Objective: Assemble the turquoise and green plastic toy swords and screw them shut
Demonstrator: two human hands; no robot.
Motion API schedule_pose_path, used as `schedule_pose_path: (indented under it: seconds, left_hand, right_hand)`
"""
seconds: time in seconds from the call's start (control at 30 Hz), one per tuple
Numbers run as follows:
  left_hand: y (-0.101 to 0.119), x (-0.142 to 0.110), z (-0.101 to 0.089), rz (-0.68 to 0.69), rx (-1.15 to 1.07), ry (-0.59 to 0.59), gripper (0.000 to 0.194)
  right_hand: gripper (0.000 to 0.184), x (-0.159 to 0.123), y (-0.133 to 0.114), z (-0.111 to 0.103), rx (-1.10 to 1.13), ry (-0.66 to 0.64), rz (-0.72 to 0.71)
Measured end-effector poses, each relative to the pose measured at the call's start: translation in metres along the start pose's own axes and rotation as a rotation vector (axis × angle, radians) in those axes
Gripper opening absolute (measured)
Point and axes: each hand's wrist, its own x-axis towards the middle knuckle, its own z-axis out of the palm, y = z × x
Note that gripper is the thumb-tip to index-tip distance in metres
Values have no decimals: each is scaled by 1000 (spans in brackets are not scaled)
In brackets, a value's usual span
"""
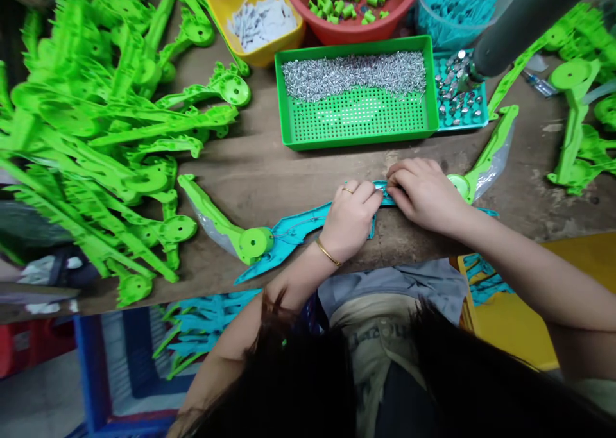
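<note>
At the far left, a heap of green parts (96,114) spreads over the bench (231,168). Nearer, below the bench edge, a blue crate (91,367) holds blue and green pieces.

Next comes the left limb (216,220), its round hub on the left end of the blue frame (301,226). The frame lies on the bench, close in front of the person, a thin line running along it. The left hand (347,217) rests on the frame's middle, fingers bent and close together; whether they pinch anything cannot be told.

Beyond the hands, left to right, stand a yellow bowl (219,15) of pale pieces, a red bowl (332,34) of small green pieces and a green tray (359,142) of screws.

The right hand (423,191) meets the frame just beside the left, fingers curled; its tips are too hidden to show a pinch. Working well here probably means the left hand keeping the frame flat while the right makes small, light moves, with the line kept slack and untwisted.

To the right, the right limb (495,146) angles away, below a blue tray (474,122) of metal bits with a grey tool (517,31) over it.
</note>
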Motion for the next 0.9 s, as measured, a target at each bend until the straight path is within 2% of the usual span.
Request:
schedule_pose_path:
  seconds: [0.13,0.27,0.33,0.4,0.5,0.57,0.73,0.9]
  left_hand:
    - [-1,0,2,14,8,-43,36]
    - [-2,-1,4,20,6,-18,35]
    - [-3,-1,2,24,10,-13,33]
    - [-3,0,-2,37,10,-34,31]
    - [-3,-3,-12,58,-32,-52,29]
    - [-3,-8,-17,51,-69,-4,29]
    - [-5,-20,-18,12,-75,142,23]
    - [-5,-19,-14,-15,-32,107,24]
  right_hand:
    - [21,6,-6,-2,-88,11,34]
    - [20,9,-11,-2,-127,-9,73]
    - [20,7,-8,-3,-62,-24,93]
    - [21,0,-2,-8,95,5,114]
    - [19,-14,11,-18,316,140,131]
    - [14,-23,16,-23,333,185,118]
    - [18,-32,19,-14,211,94,54]
    - [27,-26,29,-10,151,16,-21]
